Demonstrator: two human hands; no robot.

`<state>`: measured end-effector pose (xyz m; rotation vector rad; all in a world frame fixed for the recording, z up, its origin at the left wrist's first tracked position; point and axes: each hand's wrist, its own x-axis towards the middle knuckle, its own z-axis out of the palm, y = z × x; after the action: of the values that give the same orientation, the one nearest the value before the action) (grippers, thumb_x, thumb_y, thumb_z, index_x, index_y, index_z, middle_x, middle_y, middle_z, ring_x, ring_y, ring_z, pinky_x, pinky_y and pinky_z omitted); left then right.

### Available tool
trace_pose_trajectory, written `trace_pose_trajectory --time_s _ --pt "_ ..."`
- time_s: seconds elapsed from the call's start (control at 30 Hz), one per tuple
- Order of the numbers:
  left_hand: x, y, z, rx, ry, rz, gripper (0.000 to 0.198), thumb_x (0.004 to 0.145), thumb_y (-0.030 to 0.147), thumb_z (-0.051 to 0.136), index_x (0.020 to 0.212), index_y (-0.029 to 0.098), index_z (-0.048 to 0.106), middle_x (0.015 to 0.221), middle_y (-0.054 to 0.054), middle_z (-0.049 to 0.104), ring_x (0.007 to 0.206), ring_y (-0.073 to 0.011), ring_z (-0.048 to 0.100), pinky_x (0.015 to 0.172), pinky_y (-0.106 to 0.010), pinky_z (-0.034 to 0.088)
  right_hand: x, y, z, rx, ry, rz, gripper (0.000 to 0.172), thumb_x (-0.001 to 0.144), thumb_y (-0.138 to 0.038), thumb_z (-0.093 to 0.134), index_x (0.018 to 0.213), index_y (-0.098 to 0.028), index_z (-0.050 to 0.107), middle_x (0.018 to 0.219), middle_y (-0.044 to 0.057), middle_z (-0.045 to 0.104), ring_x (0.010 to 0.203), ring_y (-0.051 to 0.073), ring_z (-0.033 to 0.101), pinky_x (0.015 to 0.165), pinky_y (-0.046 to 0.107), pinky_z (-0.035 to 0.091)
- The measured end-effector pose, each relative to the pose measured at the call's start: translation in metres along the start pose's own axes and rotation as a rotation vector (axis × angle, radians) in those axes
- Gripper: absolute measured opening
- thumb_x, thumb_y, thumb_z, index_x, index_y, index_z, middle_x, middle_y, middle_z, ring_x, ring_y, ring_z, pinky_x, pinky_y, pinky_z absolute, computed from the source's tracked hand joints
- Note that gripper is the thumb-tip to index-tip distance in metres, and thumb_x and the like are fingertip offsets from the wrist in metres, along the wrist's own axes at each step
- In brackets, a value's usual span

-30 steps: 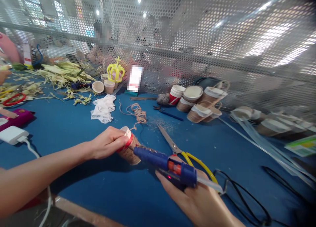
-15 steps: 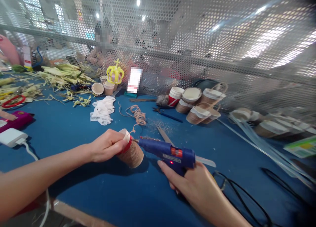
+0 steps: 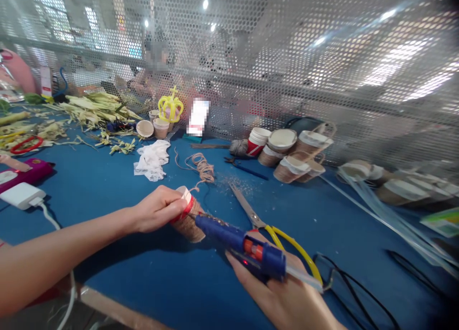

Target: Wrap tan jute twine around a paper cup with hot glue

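My left hand (image 3: 159,208) is closed round the rim end of a small paper cup (image 3: 190,227), which lies tilted with its base to the lower right. Brown twine wraps the cup's lower part, and a red band shows near its white rim. In my right hand (image 3: 276,291) is a blue glue gun (image 3: 236,239), its red light lit and a clear glue stick poking from the back. The nozzle points left and meets or nearly meets the twine below the red band. From the cup, a strand runs to a loose twine coil (image 3: 202,167).
Yellow-handled scissors (image 3: 256,220) lie just beyond the glue gun. Twine-wrapped cups (image 3: 292,167) stand at the back right, near clear glue sticks (image 3: 387,215). A crumpled white cloth (image 3: 152,160), corn husks (image 3: 96,110) and a white charger (image 3: 23,196) are to the left.
The glue gun's back end has swung down and toward me, and its nozzle has moved lower on the cup. The scissors' yellow handles now show. My left hand keeps its hold.
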<state>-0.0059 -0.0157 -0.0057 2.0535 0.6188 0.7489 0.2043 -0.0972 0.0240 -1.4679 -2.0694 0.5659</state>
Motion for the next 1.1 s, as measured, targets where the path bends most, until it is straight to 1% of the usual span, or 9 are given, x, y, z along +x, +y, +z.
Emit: trace_pose_trajectory --time_s 0.13,0.3,0.43,0.5,0.57,0.67,0.8,0.97,1.1 --pt "0.0 0.001 0.0 -0.039 -0.038 -0.009 0.044 0.089 0.022 0.025 0.092 0.006 0.066 0.086 -0.01 0.067 0.076 -0.0159 0.06 0.071 -0.024 0.047 -0.004 0.001 0.002 -0.002 -0.012 -0.017 0.014 0.078 -0.022 0.046 0.074 -0.024 0.059 0.057 -0.001 0.061 0.044 0.012 0.053 0.042 0.021 0.045" --pt "-0.001 0.001 0.001 0.016 0.024 -0.043 0.043 0.087 0.024 0.028 0.079 0.006 0.067 0.074 -0.007 0.067 0.062 -0.0131 0.057 0.056 -0.02 0.045 -0.005 0.0 0.001 -0.006 -0.016 -0.022 0.014 0.078 -0.021 0.046 0.074 -0.025 0.058 0.057 0.0 0.062 0.044 0.013 0.053 0.043 0.023 0.045" --pt "-0.001 -0.001 0.001 -0.014 -0.003 -0.017 0.041 0.088 0.024 0.027 0.087 0.007 0.065 0.081 -0.008 0.065 0.071 -0.0142 0.057 0.065 -0.022 0.045 0.0 -0.001 -0.002 0.003 0.012 -0.012 0.014 0.077 -0.023 0.046 0.071 -0.024 0.059 0.057 0.001 0.062 0.047 0.015 0.056 0.045 0.024 0.046" --pt "-0.001 -0.002 0.001 0.058 0.048 -0.016 0.04 0.087 0.025 0.029 0.075 0.007 0.063 0.065 -0.004 0.06 0.059 -0.0116 0.051 0.056 -0.02 0.042 0.003 -0.001 -0.004 0.008 0.056 -0.017 0.016 0.077 -0.024 0.045 0.068 -0.024 0.059 0.056 0.001 0.062 0.05 0.016 0.057 0.047 0.025 0.047" --pt "-0.001 -0.003 0.001 0.137 0.077 -0.003 0.041 0.086 0.026 0.03 0.058 0.009 0.054 0.052 0.0 0.047 0.049 -0.0084 0.039 0.047 -0.018 0.034 0.005 0.0 -0.007 -0.006 0.075 -0.015 0.017 0.077 -0.025 0.046 0.068 -0.024 0.06 0.053 0.001 0.061 0.052 0.017 0.058 0.049 0.025 0.048" --pt "-0.001 -0.004 0.001 0.186 0.071 0.038 0.039 0.085 0.025 0.029 0.051 0.013 0.043 0.05 0.003 0.036 0.047 -0.0073 0.03 0.045 -0.018 0.029 0.006 0.007 -0.01 -0.041 0.022 0.045 0.015 0.074 -0.028 0.05 0.072 -0.023 0.064 0.045 -0.001 0.057 0.048 0.017 0.058 0.048 0.025 0.047" --pt "-0.002 -0.005 0.001 0.187 0.059 0.08 0.035 0.085 0.022 0.029 0.052 0.015 0.038 0.052 0.003 0.035 0.049 -0.0078 0.031 0.046 -0.019 0.03 0.009 0.014 -0.007 -0.037 -0.037 0.14 0.021 0.074 -0.032 0.049 0.065 -0.02 0.063 0.037 -0.002 0.052 0.035 0.014 0.053 0.038 0.024 0.043" --pt "-0.003 -0.005 0.0 0.202 0.055 0.108 0.035 0.085 0.021 0.028 0.051 0.015 0.037 0.051 0.003 0.036 0.048 -0.008 0.032 0.046 -0.02 0.03 0.013 0.008 -0.001 0.058 0.014 0.305 0.023 0.075 -0.036 0.051 0.073 -0.016 0.06 0.037 -0.004 0.052 0.03 0.012 0.051 0.031 0.02 0.04" --pt "-0.003 -0.005 0.0 0.208 0.062 0.089 0.037 0.085 0.023 0.029 0.054 0.013 0.044 0.051 0.002 0.039 0.048 -0.0079 0.033 0.046 -0.019 0.031 0.008 0.007 -0.002 0.066 0.017 0.251 0.021 0.076 -0.033 0.049 0.067 -0.017 0.059 0.038 -0.003 0.053 0.032 0.012 0.052 0.032 0.019 0.04"
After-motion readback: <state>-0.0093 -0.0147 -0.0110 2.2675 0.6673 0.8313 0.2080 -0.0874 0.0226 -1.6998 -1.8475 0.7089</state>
